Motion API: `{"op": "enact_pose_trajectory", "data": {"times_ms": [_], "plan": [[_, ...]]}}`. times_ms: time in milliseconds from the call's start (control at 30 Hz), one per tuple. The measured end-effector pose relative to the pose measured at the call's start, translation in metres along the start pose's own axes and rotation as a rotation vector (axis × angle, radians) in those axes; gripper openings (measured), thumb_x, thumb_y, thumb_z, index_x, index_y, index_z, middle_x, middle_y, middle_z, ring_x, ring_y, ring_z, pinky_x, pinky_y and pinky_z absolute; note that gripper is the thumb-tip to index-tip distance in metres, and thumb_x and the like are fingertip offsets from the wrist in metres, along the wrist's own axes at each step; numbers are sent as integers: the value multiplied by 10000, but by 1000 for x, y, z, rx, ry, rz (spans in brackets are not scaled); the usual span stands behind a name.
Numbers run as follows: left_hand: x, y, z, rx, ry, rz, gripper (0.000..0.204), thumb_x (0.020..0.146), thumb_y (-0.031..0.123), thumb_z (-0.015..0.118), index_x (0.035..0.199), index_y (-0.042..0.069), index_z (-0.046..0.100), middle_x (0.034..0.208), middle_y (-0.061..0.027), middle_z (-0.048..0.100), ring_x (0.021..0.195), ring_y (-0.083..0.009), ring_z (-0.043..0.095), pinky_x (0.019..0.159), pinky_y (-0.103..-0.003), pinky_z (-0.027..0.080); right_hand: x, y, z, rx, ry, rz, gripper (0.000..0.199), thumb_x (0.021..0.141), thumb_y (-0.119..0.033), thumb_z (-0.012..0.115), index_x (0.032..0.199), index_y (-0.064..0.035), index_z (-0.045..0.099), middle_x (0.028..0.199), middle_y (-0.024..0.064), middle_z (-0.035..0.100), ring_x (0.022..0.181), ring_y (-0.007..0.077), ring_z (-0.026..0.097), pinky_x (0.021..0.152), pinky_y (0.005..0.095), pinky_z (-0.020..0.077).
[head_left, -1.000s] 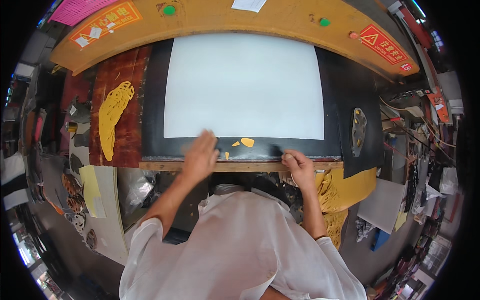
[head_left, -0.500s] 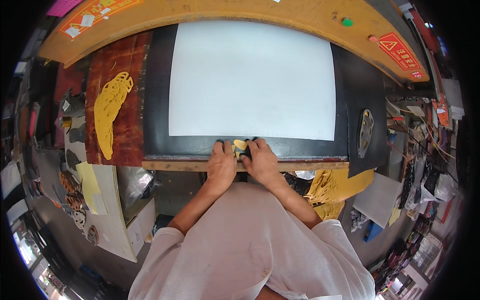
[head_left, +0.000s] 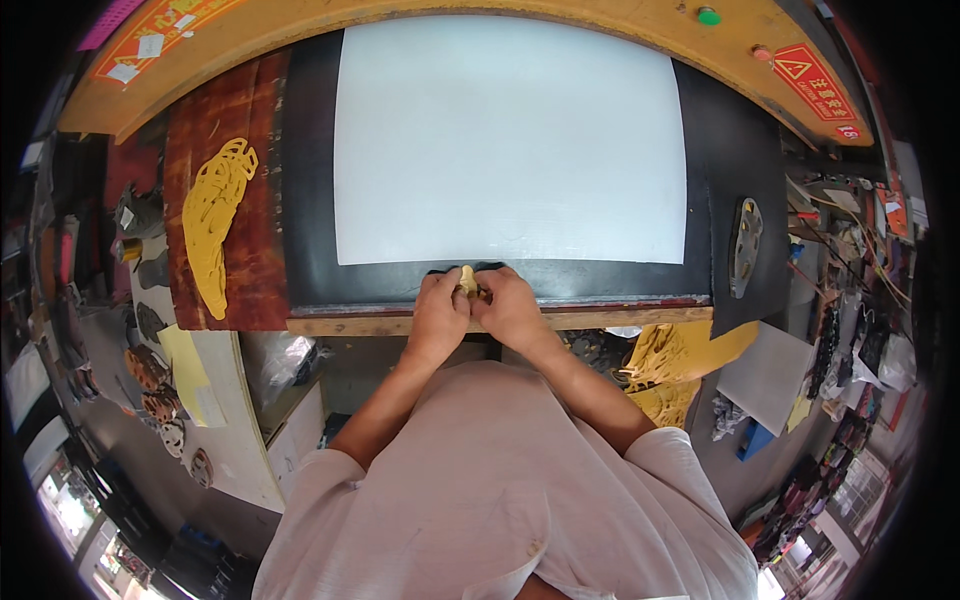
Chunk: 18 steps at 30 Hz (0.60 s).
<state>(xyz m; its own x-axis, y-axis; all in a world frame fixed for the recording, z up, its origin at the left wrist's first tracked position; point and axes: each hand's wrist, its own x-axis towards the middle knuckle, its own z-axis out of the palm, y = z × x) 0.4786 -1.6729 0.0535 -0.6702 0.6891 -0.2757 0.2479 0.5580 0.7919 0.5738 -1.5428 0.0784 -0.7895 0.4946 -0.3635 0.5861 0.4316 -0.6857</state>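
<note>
My left hand (head_left: 440,310) and my right hand (head_left: 508,303) meet at the front edge of the black work surface (head_left: 600,278), fingers closed around a small yellow piece (head_left: 467,279) of thin sheet material. Both hands pinch it between them; how many layers it has is too small to tell. Just beyond my fingertips lies a large white board (head_left: 510,150). Dark coverings show at some fingertips.
A bundle of yellow cut-out strips (head_left: 215,235) lies on the reddish-brown board (head_left: 262,190) to the left. At right rests a metal cutting die (head_left: 745,248). Yellow sheets with cut holes (head_left: 690,350) hang below right. The yellow machine beam (head_left: 400,14) spans the far side.
My hands have drawn closer together, and the yellow piece between them is now lifted and gripped by the fingers of both. The view has shifted slightly.
</note>
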Motion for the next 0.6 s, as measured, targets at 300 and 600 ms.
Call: {"op": "enact_pose_trajectory", "data": {"times_ms": [300,600], "plan": [[14,16,-17,-633,-182,-501,287,1095,186,615,1211,-69,679,1040,-107,726,881,-167,730,827,-317,653,4,6,10,721,-47,390,319,957,-67,721,1253,51,713,1128,118,762,967,164,731,860,313,606],[-55,98,66,-864,-284,-246,246,1095,205,613,1155,-18,698,1014,-51,718,925,-129,701,862,-303,619,-91,73,-49,1496,15,231,220,1033,-166,618,1194,-21,658,1018,55,668,924,141,655,812,297,551]]}}
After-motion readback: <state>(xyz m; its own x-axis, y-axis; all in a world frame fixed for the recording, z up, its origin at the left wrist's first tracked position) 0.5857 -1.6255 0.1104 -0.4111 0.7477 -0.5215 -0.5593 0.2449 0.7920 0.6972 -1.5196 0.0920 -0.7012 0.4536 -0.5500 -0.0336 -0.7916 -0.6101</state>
